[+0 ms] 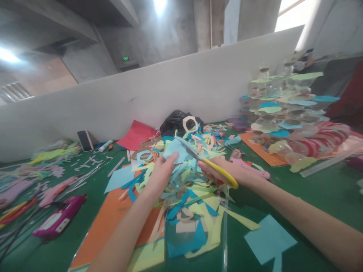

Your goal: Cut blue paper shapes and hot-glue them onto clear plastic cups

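Between thumb and fingers my left hand (163, 170) pinches a piece of light blue paper (173, 148). My right hand (217, 170) is closed around a pair of scissors (221, 172) with yellow handles. The metal blades reach to the left and lie at the paper's edge; whether they are cutting into it I cannot tell. Beneath both hands spreads a heap of paper scraps (195, 207) in blue, yellow, pale pink and orange. A loose light blue square (269, 238) lies on the green table to the right, near my forearm.
Stacked clear cups with paper discs (280, 102) stand at the back right. A black plastic bag (177, 122) and red paper (137, 135) lie against the white partition (127, 98). On the left are a phone (85, 140), a magenta device (60, 217) and a pink glue gun (56, 190).
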The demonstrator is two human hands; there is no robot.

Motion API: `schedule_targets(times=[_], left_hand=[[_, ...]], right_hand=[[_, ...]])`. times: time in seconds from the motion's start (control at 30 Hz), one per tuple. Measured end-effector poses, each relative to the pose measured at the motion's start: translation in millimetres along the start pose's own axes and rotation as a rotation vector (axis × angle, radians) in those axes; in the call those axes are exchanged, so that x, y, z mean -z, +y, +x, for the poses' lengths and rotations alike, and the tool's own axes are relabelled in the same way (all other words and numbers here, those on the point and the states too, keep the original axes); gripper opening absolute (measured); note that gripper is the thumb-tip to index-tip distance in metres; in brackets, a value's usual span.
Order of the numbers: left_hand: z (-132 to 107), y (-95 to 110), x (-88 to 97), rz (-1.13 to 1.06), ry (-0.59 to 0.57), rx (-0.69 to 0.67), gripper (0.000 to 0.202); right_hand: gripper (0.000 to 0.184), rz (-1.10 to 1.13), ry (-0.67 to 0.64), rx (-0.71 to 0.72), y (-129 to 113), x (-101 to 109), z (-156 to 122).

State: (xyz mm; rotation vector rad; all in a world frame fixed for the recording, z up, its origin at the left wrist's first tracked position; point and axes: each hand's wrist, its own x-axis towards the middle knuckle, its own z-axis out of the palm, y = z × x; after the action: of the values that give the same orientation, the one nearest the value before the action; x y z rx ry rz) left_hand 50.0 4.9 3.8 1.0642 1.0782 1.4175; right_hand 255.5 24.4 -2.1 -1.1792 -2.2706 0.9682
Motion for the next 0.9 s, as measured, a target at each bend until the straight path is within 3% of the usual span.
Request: schedule_targets(times=[0.23, 0.4, 0.67, 0.9], left_hand=[[3, -1, 3.3, -0.020, 0.059, -0.057, 0.029], [5, -3, 6.9, -0.015, 0.107, -0.082, 0.027], [5, -4, 4.8, 0.013, 0.089, -0.067, 0.035], [4, -5, 3.3, 0.020, 0.067, -0.023, 0.031]], right_hand=[[0.062, -0.012, 0.030, -0.100, -5, 5, -5], [0.057, -0.044, 0.020, -0.028, -7, 11, -11], [0.054, -0.065, -0.028, 0.024, 0, 9, -11], [0.056, -0.102, 0.021, 0.076, 8, 5, -5]])
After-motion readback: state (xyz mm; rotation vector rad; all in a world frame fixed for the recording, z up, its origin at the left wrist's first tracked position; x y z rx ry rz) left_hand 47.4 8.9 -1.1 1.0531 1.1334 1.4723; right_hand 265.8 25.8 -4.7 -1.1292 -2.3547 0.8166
